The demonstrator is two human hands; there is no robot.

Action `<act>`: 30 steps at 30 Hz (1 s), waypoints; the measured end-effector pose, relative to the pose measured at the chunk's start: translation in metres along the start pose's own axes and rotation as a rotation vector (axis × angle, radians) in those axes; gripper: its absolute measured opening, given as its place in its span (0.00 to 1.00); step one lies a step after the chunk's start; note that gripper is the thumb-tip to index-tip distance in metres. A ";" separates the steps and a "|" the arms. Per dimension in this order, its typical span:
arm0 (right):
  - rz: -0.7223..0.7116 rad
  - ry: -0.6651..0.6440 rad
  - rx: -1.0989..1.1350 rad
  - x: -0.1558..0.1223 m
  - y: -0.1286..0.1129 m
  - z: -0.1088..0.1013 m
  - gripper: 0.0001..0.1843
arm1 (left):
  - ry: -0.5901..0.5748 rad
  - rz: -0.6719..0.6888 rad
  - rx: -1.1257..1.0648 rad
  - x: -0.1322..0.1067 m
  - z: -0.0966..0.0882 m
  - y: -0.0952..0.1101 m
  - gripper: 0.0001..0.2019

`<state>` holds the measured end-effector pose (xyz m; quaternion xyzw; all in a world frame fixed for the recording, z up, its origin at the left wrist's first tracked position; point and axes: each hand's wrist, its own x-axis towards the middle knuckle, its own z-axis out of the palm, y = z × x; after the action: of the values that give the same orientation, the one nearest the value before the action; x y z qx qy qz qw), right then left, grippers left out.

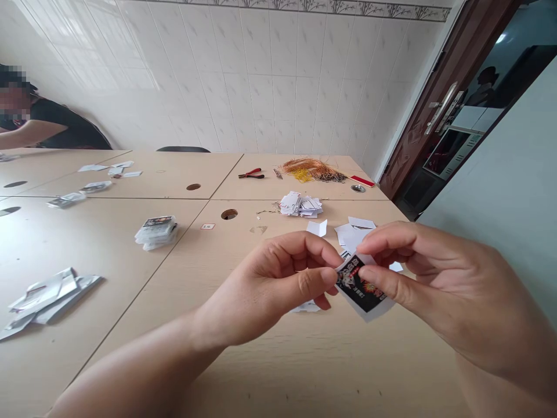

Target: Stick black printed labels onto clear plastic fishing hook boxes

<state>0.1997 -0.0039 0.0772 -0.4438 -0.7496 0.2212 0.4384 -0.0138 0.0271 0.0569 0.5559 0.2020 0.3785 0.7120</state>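
I have my left hand (pixel 270 284) and right hand (pixel 435 278) both pinching a black-printed paper packet (pixel 360 285) above the wooden tabletop (pixel 304 371).

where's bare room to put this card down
Bare tabletop lies on the near side of the left hand, and between the card stack and the white paper pile. Crowded around the loose white slips by the right hand, and at the wire bundle and pliers.
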 end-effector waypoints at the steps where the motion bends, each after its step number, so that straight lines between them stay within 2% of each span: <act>1: -0.013 -0.012 -0.010 -0.001 -0.001 0.000 0.03 | -0.012 0.004 -0.006 0.000 0.000 0.000 0.04; 4: -0.061 -0.011 -0.050 -0.002 -0.004 0.002 0.04 | -0.028 0.007 -0.007 0.000 0.001 0.000 0.04; 12: -0.210 0.044 -0.167 0.000 -0.006 0.006 0.07 | 0.045 -0.015 0.073 -0.002 0.005 0.004 0.06; 21: -0.432 0.120 -0.310 -0.007 0.001 0.010 0.11 | 0.069 -0.020 0.166 -0.004 0.005 0.004 0.06; 30: -0.449 0.110 -0.309 -0.004 0.002 0.011 0.08 | 0.092 -0.025 0.126 -0.002 0.006 0.003 0.05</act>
<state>0.1925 -0.0062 0.0683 -0.3396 -0.8290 -0.0230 0.4437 -0.0117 0.0220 0.0614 0.5790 0.2647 0.3812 0.6703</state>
